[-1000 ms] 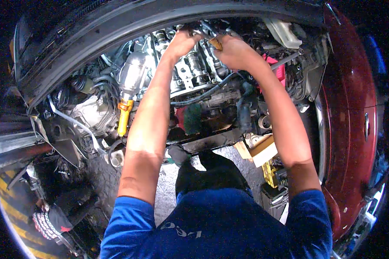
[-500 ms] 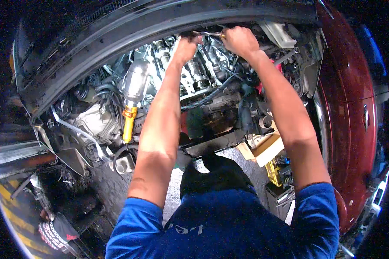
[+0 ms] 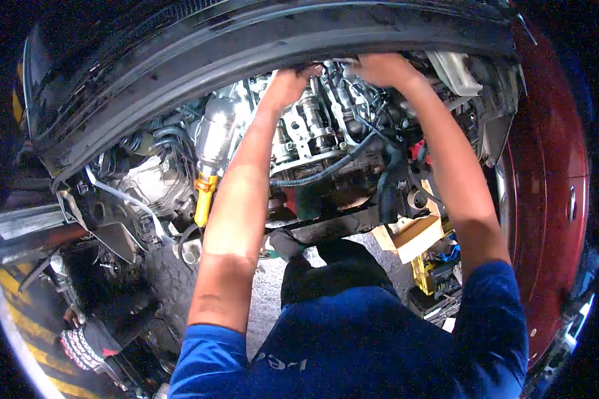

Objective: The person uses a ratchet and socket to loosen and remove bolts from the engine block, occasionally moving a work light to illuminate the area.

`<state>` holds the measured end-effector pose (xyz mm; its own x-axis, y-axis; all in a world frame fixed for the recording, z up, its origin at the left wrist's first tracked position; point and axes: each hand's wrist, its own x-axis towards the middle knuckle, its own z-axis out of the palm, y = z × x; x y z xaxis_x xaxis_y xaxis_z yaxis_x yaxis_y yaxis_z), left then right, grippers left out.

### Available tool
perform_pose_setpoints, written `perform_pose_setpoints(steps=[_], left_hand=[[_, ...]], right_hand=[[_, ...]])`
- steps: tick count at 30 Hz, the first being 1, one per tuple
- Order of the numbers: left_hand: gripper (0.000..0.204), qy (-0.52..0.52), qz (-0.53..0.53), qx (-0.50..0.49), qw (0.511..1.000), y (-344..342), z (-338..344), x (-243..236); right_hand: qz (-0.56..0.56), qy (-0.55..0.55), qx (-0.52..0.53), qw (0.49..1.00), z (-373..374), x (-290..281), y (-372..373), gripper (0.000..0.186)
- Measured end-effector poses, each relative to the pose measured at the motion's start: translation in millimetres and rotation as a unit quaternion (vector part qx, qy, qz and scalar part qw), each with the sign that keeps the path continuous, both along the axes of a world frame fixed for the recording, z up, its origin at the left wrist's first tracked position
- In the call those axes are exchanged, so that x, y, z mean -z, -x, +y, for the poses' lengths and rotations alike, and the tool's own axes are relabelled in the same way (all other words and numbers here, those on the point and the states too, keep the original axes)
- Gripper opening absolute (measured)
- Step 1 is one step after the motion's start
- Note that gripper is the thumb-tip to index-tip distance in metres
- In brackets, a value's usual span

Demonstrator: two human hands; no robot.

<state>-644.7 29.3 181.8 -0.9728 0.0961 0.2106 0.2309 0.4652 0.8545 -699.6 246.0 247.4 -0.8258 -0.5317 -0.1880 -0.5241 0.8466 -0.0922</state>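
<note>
Both my arms reach deep into the engine bay, under the hood's edge. My right hand point(image 3: 383, 70) is closed around one end of a shiny metal-shafted hand tool point(image 3: 343, 61), which looks like a ratchet handle. At the tool's other end is my left hand point(image 3: 291, 85), its fingers curled in; the hood edge and shadow partly hide what they grip. Below the hands lies the opened engine point(image 3: 306, 126), with its bright camshafts and metal head exposed. A work lamp with a yellow handle point(image 3: 205, 199) rests left of my left forearm, its clear head lit.
The dark hood point(image 3: 266, 46) hangs low over the hands. A black corrugated hose point(image 3: 319, 176) crosses the engine's front. An open cardboard box point(image 3: 416, 236) and a yellow tool case point(image 3: 421, 269) sit at lower right. A red car panel point(image 3: 546, 199) stands at right; another person's patterned sleeve point(image 3: 83, 349) shows lower left.
The view has shifted, so the engine and hood sit lower in the picture. My hands stay on the tool, now more hidden by the hood's edge.
</note>
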Motion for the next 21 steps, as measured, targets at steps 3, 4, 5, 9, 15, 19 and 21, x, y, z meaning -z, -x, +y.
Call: perform_pose_setpoints(steps=[3,4,5,9,15,19,21], left_hand=[[0.036,0.046,0.006,0.034,0.998,3,12,-13],[0.037,0.07,0.01,0.033,0.997,5,22,-17],[0.038,0.095,0.014,0.032,0.995,6,31,-21],[0.037,0.125,0.017,0.062,0.99,13,45,-19],[0.02,0.329,0.244,-0.004,0.912,4,-11,-23],[0.023,0.191,0.114,-0.024,0.975,0,-2,-22],[0.027,0.164,0.129,-0.063,0.976,-7,4,-19]], right_hand=[[-0.224,0.125,-0.035,0.966,17,-53,-38,0.038],[-0.237,0.161,-0.041,0.957,34,-50,-35,0.035],[-0.11,0.125,-0.022,0.986,48,-32,-17,0.032],[0.354,0.101,-0.057,0.928,60,24,21,0.028],[0.199,0.172,-0.033,0.964,21,-24,-30,0.031],[0.19,0.138,-0.029,0.972,15,-27,-34,0.029],[0.095,0.127,0.016,0.987,15,-24,-34,0.027]])
